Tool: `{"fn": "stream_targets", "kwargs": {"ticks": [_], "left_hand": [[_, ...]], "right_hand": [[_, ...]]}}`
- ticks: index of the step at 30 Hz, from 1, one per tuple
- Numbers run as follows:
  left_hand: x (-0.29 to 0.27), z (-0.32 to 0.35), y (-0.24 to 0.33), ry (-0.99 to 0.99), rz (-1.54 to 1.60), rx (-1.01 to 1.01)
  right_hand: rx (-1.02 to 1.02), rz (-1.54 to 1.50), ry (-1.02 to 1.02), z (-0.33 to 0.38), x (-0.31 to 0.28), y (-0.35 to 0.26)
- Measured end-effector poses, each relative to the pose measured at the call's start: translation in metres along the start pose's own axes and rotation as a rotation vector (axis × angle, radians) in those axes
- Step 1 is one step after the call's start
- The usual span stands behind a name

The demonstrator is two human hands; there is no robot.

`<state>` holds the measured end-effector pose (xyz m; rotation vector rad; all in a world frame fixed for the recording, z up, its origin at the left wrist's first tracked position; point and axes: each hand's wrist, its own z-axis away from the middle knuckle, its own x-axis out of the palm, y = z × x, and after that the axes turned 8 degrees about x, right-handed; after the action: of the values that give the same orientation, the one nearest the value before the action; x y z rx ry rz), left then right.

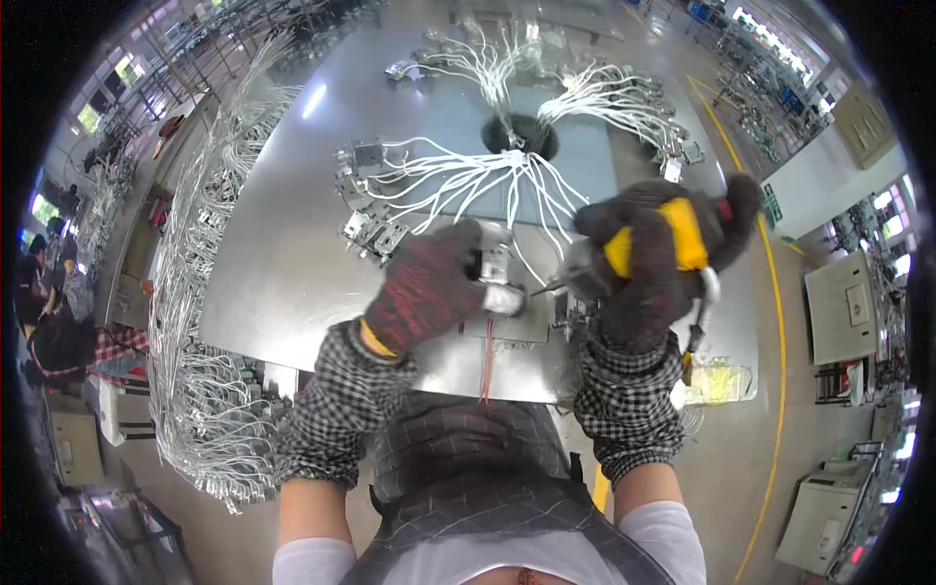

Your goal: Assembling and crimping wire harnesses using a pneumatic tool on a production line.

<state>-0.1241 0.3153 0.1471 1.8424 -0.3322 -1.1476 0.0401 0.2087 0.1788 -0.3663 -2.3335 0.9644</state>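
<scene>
My left hand [421, 289], in a dark red-and-black glove, grips a small metal fitting [496, 263] with a pale end, near the front edge of the metal table [268, 283]. My right hand [645, 292], gloved too, is wrapped round a yellow-and-black power screwdriver [690, 234]. The driver's thin bit points left at the fitting; whether it touches cannot be made out. White wires [458, 168] fan out from a dark round hole [546, 144] in the table, with metal connectors [375, 234] on their ends. Thin red wires [487, 361] hang below the fitting.
A thick hank of white cables [185, 390] hangs along the left of the table. To the right lies a clear tray with yellow contents [726, 380]. Grey cabinets [840, 307] stand beyond a yellow floor line [777, 322]. Other people [58, 302] are at far left.
</scene>
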Motion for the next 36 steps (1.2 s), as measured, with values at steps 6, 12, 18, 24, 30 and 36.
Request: {"fn": "stream_targets", "kwargs": {"ticks": [6,12,18,24,30,36], "left_hand": [[-0.001,0.001,-0.015,0.019,0.016,0.108],[0.004,-0.006,-0.003,-0.12,-0.066,0.103],[0.005,-0.01,0.001,-0.185,-0.299,0.263],[-0.001,-0.013,0.006,-0.202,-0.272,0.271],[0.002,-0.012,0.003,-0.272,-0.328,0.277],[0.015,-0.009,-0.006,-0.24,-0.362,0.3]], "right_hand": [[0.049,0.313,-0.096,0.006,0.0,0.009],[-0.193,0.179,0.052,0.004,0.004,0.002],[-0.073,0.125,0.134,0.018,0.013,-0.001],[-0.071,0.094,0.103,0.014,0.01,0.002],[-0.173,0.24,0.079,0.01,0.0,0.004],[-0.194,0.177,-0.014,0.009,0.0,0.007]]}}
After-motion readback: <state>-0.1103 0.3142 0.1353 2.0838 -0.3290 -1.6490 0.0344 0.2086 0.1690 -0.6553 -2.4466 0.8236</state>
